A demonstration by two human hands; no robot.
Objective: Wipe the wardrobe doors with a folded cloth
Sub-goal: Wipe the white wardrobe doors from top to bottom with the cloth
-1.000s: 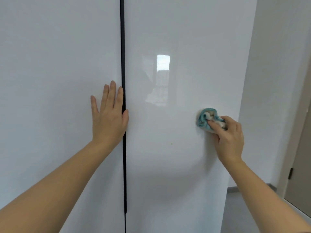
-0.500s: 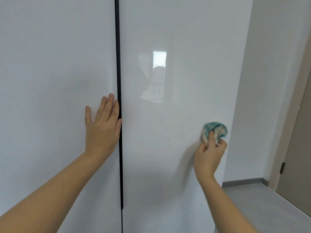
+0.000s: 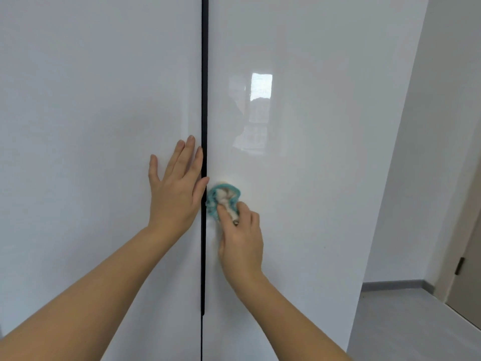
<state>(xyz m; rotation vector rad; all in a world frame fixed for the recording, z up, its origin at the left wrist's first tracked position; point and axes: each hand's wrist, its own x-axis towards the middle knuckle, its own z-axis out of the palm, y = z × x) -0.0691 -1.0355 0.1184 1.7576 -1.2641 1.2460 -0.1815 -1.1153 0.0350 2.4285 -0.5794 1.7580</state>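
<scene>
Two glossy white wardrobe doors fill the view, the left door [image 3: 91, 152] and the right door [image 3: 312, 178], split by a dark vertical gap [image 3: 204, 100]. My left hand [image 3: 175, 190] lies flat on the left door with straight fingers, its thumb reaching over the gap. My right hand [image 3: 240, 235] grips a bunched teal and white cloth [image 3: 221, 199] and presses it against the right door, right beside the gap and almost touching my left thumb.
A white wall [image 3: 421, 178] stands to the right of the wardrobe. Grey floor [image 3: 403, 329] with a grey skirting runs along its foot. A beige room door [image 3: 468, 282] with a dark hinge shows at the far right edge.
My right hand has swept the cloth leftwards across the right door, from near its right edge to the gap. My left hand has stayed flat on the left door.
</scene>
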